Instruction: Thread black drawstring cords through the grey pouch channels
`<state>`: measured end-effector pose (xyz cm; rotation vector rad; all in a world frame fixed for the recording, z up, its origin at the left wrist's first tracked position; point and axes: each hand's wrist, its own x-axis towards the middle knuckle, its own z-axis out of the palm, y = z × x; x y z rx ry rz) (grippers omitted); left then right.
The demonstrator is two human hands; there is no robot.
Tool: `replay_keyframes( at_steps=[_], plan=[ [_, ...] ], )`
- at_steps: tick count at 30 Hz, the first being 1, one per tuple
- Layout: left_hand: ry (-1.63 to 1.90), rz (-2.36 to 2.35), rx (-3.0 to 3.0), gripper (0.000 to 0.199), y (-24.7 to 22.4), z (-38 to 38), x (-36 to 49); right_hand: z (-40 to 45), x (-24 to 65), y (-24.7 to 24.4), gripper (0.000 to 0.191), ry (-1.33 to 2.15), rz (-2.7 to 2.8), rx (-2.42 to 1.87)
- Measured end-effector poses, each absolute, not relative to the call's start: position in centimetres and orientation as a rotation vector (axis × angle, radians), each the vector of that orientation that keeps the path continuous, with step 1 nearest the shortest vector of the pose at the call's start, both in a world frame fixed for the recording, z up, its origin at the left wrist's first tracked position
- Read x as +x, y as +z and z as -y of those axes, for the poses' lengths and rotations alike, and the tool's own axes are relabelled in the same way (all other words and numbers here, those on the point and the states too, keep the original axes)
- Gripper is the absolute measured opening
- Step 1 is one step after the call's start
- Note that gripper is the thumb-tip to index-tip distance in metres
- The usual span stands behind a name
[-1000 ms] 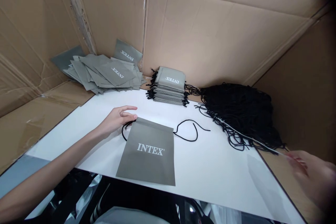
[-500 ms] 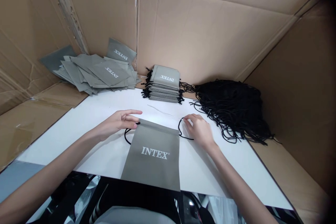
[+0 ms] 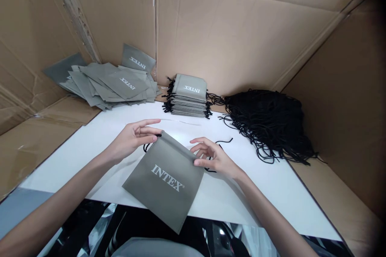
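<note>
A grey drawstring pouch (image 3: 169,194) printed INTEX lies tilted in front of me, its lower corner past the table's near edge. At its top left corner, the thumb and fingers of my left hand (image 3: 129,140) pinch the pouch, with a black cord (image 3: 146,147) looping out beside them. My right hand (image 3: 215,158) grips the top right corner, thumb in front and the other fingers bent behind or above the edge. Black cord ends (image 3: 225,141) stick out past that hand, which partly covers them.
Behind the white table (image 3: 99,140), loose grey pouches (image 3: 114,84) are heaped at left. A neat stack of corded pouches (image 3: 189,94) stands mid-back, and a pile of black cords (image 3: 268,124) lies at right. Cardboard walls (image 3: 229,36) enclose the back and sides.
My right hand has let go of the cord end and moved left onto the pouch's top right corner. The pouch has turned, its lower end swinging left. My left hand keeps its pinch.
</note>
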<state>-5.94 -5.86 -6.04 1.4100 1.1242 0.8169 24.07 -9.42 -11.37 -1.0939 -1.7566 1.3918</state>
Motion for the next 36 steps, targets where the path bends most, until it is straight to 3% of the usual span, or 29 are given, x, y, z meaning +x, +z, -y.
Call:
replay_keyframes(
  at_steps=[7, 16, 32, 36],
  plan=[
    [0.947, -1.161, 1.374, 0.069, -6.1, 6.0, -5.8, 10.4, 24.3, -11.4, 0.031, 1.348, 1.696, -1.074],
    [0.986, -1.174, 1.401, 0.068, -6.1, 6.3, -5.4, 10.6, 24.1, -10.1, 0.033, 1.714, 1.561, -1.146],
    [0.819, -1.282, 1.554, 0.068, -8.3, 6.4, -8.2, 9.9, 25.1, -11.2, 0.038, 1.334, 1.601, -1.293],
    [0.862, -1.457, 1.693, 0.058, -9.1, 8.1, -9.0, 9.8, 25.0, -11.4, 0.038, 1.309, 1.669, -1.306]
  ],
)
